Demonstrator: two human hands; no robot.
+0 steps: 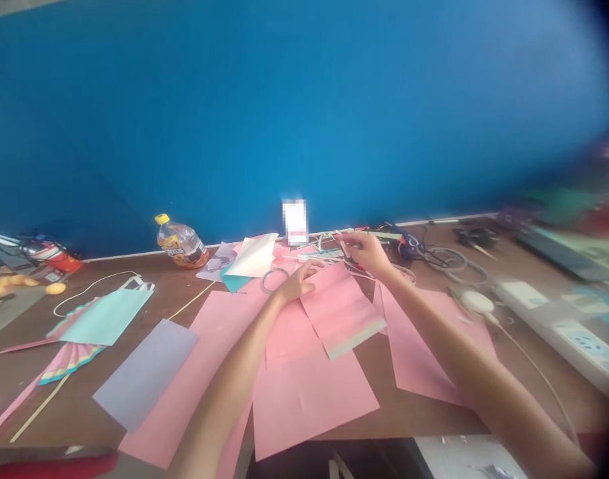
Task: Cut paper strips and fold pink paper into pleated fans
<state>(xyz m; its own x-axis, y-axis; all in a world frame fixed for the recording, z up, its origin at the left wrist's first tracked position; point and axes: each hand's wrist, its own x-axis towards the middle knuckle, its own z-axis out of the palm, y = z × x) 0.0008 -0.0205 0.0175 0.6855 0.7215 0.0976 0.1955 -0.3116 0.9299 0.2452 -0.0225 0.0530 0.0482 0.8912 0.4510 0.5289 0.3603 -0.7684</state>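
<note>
plastic bottle (181,246) sits far left on the desk (414,406). left hand (297,283) rests loosely open, pinning the folded pink paper (340,311) mid-desk; right hand (367,253) pinches a thin strip (342,245). i'd keep that paper pressed flat so nothing slides.

This looks like a craft workroom or classroom corner: a brown wooden surface (424,412) stands against a plain blue wall (304,100) and is strewn with pink paper sheets (309,392), a lilac sheet (145,372) and folded paper fans (70,352). Far right lie a glue gun (407,241), tangled cables (449,259) and a white power strip (558,319); far left stands a drink bottle (181,243).
</note>
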